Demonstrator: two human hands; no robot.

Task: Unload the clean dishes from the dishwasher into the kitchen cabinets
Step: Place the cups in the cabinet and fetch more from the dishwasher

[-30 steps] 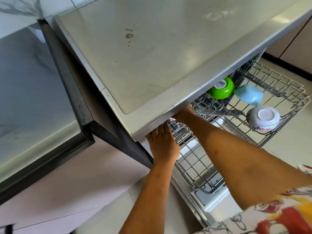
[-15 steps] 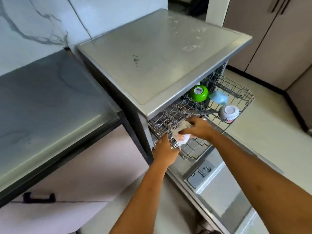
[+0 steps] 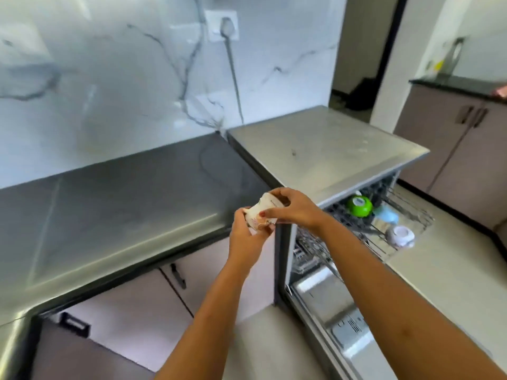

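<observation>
Closest to the person, the dishwasher door (image 3: 329, 311) hangs open and low right by their legs, so first tip: step round it, don't back into it. Just above that, both hands have the small white cup (image 3: 262, 215) with a pinkish print (it's blurry, might be a tiny bowl). The left hand (image 3: 244, 237) wraps its fingers round the lower end from underneath, and the right hand (image 3: 295, 209) pinches the upper end from above. The cup is up in the air over the edge of the dark counter (image 3: 123, 187), clear of the dishwasher.

Looks to me like they're turning it over to check it before putting it away. Honestly I'd let one hand take it fully so the other is free for a cabinet handle (image 3: 177, 275) under the counter, and I'd tip out any pooled water first.

Further back, the pulled-out rack (image 3: 417, 215) holds a green bowl (image 3: 359, 205), a pale blue bowl (image 3: 386, 216) and a white bowl (image 3: 400, 235), all upside down, so plenty left to do. More cabinets (image 3: 466, 160) sit beyond.
</observation>
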